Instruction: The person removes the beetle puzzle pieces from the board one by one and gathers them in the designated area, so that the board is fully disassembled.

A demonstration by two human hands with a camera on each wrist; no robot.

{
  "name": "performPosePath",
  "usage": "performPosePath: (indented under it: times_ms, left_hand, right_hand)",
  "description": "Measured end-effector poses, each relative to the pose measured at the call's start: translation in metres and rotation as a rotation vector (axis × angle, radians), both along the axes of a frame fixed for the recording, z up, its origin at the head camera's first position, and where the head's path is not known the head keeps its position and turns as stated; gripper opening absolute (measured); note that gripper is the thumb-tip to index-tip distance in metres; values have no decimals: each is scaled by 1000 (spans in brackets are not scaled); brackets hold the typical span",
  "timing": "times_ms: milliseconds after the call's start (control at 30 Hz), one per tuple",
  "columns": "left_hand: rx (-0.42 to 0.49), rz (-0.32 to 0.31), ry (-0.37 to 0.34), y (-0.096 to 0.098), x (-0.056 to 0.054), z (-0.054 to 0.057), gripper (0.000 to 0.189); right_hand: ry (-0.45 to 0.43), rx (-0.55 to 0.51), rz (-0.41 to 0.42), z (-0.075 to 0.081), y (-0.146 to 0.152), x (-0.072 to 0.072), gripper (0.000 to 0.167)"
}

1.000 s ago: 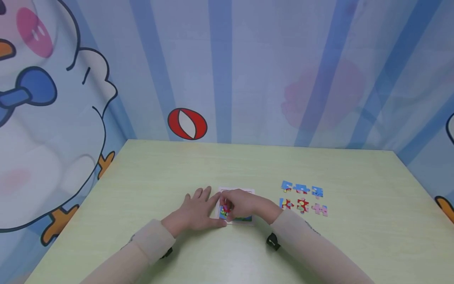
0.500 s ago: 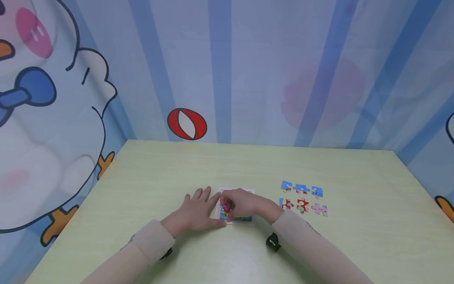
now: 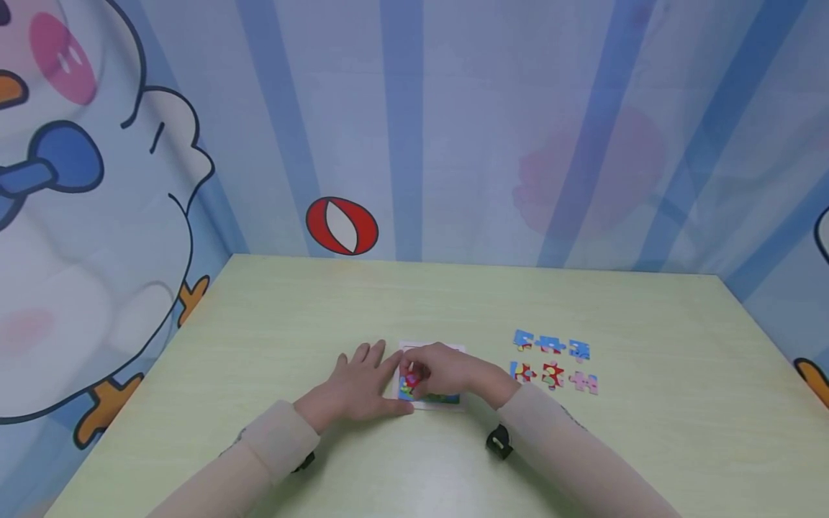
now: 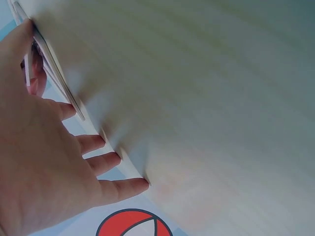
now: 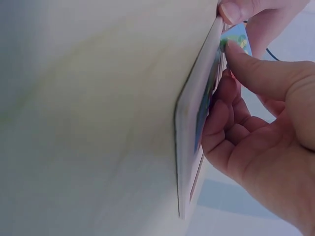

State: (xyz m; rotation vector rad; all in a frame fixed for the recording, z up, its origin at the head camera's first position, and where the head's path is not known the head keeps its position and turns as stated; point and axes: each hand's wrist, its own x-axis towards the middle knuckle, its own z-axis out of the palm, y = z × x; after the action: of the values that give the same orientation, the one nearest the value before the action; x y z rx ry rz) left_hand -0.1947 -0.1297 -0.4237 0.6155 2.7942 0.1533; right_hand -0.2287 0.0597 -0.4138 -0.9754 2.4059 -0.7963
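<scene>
A blue-striped backdrop (image 3: 466, 144) with a printed red-and-white ball (image 3: 342, 226) hangs behind a pale table (image 3: 311, 302).

Board (image 3: 457, 350) — partly behind right hand (image 3: 440, 368)

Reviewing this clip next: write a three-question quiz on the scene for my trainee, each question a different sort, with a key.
1. How many flat, multicoloured, loose jigsaw pieces lie to the right of the flat, white-bordered rectangular puzzle board?

2. True or false: the left hand has its fingers spread and touches the board.

3. What is the right hand doing with the flat blue, green and yellow jigsaw piece?
A. Covering it with a flat palm
B. Pinching it with thumb and fingers
C. Not touching it

Key: 1. Six, in two rows of three. 2. True. 3. B.
</scene>
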Motion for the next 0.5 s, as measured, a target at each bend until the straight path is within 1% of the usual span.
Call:
performPosePath:
  times_ms: [300, 500]
  left_hand:
    - [-2, 5, -6, 0, 0, 0, 92]
    - [0, 7, -9, 0, 0, -1, 92]
  right_hand:
    - [59, -3, 55, 2, 1, 1, 8]
    - [61, -3, 54, 2, 2, 1, 6]
